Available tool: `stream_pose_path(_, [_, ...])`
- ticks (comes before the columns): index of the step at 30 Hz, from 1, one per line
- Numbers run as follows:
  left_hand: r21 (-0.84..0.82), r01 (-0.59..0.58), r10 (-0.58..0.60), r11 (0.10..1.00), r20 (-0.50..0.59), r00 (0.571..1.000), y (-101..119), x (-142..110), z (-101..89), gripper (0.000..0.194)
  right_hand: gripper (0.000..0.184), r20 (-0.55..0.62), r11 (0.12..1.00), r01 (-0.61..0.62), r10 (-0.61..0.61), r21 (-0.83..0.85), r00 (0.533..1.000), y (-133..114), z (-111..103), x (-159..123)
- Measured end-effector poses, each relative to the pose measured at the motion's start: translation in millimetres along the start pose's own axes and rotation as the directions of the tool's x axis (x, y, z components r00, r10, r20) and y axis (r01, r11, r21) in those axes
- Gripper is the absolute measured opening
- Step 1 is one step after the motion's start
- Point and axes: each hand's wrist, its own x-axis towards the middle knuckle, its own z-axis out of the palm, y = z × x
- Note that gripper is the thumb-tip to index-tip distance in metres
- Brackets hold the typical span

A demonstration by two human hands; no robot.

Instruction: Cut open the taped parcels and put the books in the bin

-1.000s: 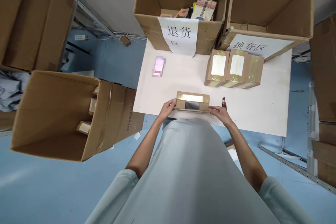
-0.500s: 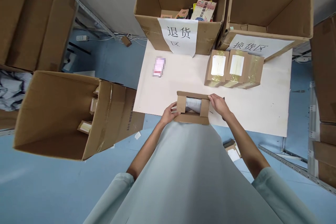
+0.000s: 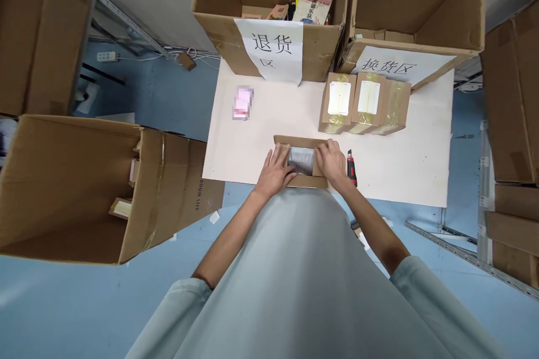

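Note:
A small cardboard box [image 3: 300, 180] lies at the table's near edge with its flaps folded out. Inside it, a greyish, plastic-looking wrapped item [image 3: 301, 160] shows; what it is I cannot make out. My left hand [image 3: 273, 173] rests on the left flap, fingers stretched out and thumb apart. At the opposite end my right hand [image 3: 332, 161] has bent fingers closed on the right flap, with the fingertips partly hidden. Just right of that hand lies a red and black utility knife [image 3: 352, 168], blade end pointing away from me.
Three taped cartons [image 3: 364, 104] stand on the white table [image 3: 404, 174]. Behind are two big boxes with paper signs, the left one [image 3: 322, 53] holding books, the right one [image 3: 425, 47] cartons. A pixelated pink item [image 3: 243, 102] lies left. A large open box [image 3: 63, 190] holds small parcels.
Both hands have moved from the box's outer edges inward over its end flaps. The utility knife, mostly hidden before, now shows beside my right hand. The whole view has shifted slightly.

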Motion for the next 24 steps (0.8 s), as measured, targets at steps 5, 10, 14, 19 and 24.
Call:
stream_pose_path(5, [0.068, -0.013, 0.014, 0.998, -0.012, 1.0, 1.6, -0.4, -11.8, 0.02, 0.046, 0.254, 0.974, 0.228, -0.215, -0.022, 0.943, -13.5, -1.7, -26.1])
stream_pose_path(10, [0.136, 0.077, -0.062, 0.988, -0.11, 0.992, -17.3, -25.5, -34.4, 0.032, 0.041, 0.11, 0.992, 0.125, -0.121, -0.023, 0.987, 20.2, -7.4, -55.0])
stream_pose_path(14, [0.196, 0.144, -0.139, 0.97, -0.038, 0.99, -26.0, -37.3, -40.1, 0.043, 0.042, -0.016, 1.0, 0.012, -0.012, -0.004, 1.0, 44.5, -2.5, -74.7])
stream_pose_path(19, [0.301, 0.117, -0.144, 0.946, 0.069, 0.987, -10.0, -21.9, -38.9, 0.04, 0.046, -0.008, 0.999, -0.025, 0.024, -0.046, 1.0, 40.0, 11.0, -81.3])
stream_pose_path(24, [0.342, -0.002, -0.048, 0.94, 0.139, 0.989, 22.7, 30.2, -27.7, 0.033, 0.055, 0.078, 0.994, -0.029, 0.037, -0.102, 0.996, 27.4, 13.7, -78.2])
